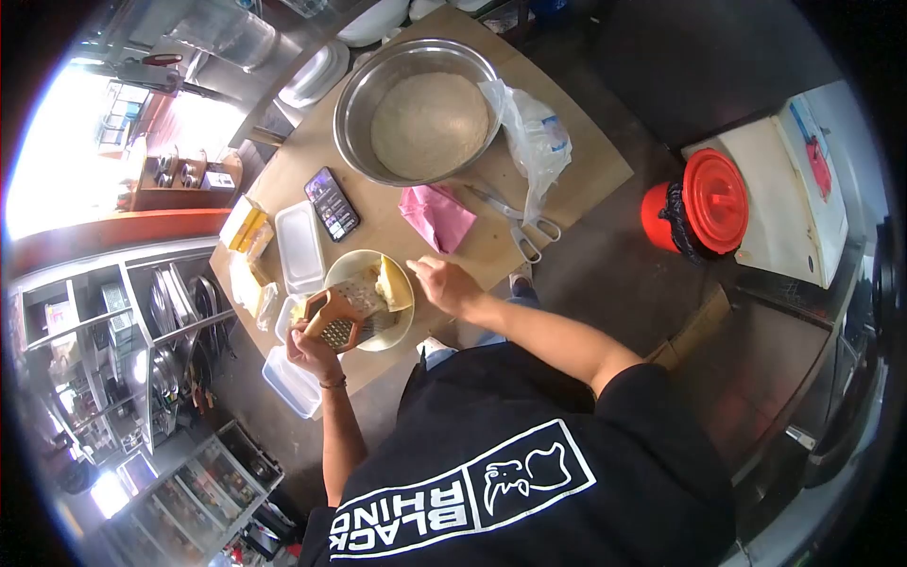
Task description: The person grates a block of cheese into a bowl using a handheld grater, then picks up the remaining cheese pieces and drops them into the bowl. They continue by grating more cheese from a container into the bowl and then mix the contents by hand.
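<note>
My left hand is wrapped round the handle of a box grater, which lies tilted over a pale bowl. A yellow wedge, perhaps cheese, rests in the bowl at its right side, beside the grater's far end. Just right of the bowl's rim is my right hand, its fingers drawn together; whether anything small is between them cannot be made out. Shreds seem to lie in the bowl, partly hidden by the grater.
On the table are a large metal bowl of dough, a plastic bag, scissors, a pink cloth, a phone, plastic containers and yellow packets. A red bin stands right.
</note>
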{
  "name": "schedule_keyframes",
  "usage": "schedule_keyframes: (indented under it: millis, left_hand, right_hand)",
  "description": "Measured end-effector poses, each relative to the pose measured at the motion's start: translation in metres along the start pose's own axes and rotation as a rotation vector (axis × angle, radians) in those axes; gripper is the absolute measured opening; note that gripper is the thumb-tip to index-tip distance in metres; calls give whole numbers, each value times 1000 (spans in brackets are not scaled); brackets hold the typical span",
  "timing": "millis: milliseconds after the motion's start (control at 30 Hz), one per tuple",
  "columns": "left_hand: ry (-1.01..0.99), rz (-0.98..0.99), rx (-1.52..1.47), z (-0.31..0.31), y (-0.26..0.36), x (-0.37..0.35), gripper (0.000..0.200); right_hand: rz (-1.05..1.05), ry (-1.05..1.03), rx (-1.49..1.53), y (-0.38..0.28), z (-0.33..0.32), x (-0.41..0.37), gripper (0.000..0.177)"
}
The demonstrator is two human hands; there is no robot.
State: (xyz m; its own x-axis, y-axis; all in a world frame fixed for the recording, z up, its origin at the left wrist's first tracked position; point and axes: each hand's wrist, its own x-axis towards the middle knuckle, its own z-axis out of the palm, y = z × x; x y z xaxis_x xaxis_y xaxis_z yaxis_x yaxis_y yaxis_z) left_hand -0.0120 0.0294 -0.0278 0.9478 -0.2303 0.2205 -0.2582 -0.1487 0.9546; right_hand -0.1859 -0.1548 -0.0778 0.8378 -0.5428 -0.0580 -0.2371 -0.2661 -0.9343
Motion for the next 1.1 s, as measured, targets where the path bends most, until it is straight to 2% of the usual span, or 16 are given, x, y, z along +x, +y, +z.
schedule_keyframes:
  millis: [67,167,267,300,333,433,500,600,633,700,733,767,867,1000,1067,1100]
  left_hand:
    - [10,-29,13,6,8,-3,29]
    - [19,-77,25,9,16,-8,28]
    - [61,-33,-29,11,7,-9,27]
    - [76,-82,-42,9,5,-10,28]
    - [63,-36,-18,8,2,-10,28]
    - [72,48,23,13,4,-9,30]
    - [29,9,81,9,3,-9,29]
    - [21,90,92,18,23,-10,29]
    - [23,76,96,17,23,-9,28]
    - [-16,61,105,15,28,-11,26]
    - [-1,94,112,15,26,-10,24]
    - [13,95,103,14,24,-8,24]
    - [17,130,110,15,25,-7,22]
    - [10,112,61,9,25,-5,22]
    - [-45,133,27,6,24,-3,20]
    - [-11,128,14,5,25,-3,20]
  right_hand:
    - [-254,-20,-397,24,0,-2,16]
    - [-342,1,-492,22,11,2,9]
    - [-347,7,-629,25,19,13,14]
    - [-333,7,-677,23,18,15,17]
    - [-342,-26,-676,22,14,17,27]
    - [-348,-36,-691,29,13,16,32]
    - [-383,-32,-649,37,13,16,32]
    - [-158,-116,-304,28,11,19,32]
    - [-174,-126,-311,12,10,19,32]
    - [-233,-28,-99,-16,13,12,45]
    - [-294,-11,-180,-13,25,10,60]
    - [-306,-17,-190,-8,33,8,60]
    - [-340,-43,-754,-18,49,10,58]
    - [-366,-42,-650,4,58,31,61]
    - [9,-263,-431,-28,38,39,56]
    - [-12,-281,-456,-36,31,41,56]
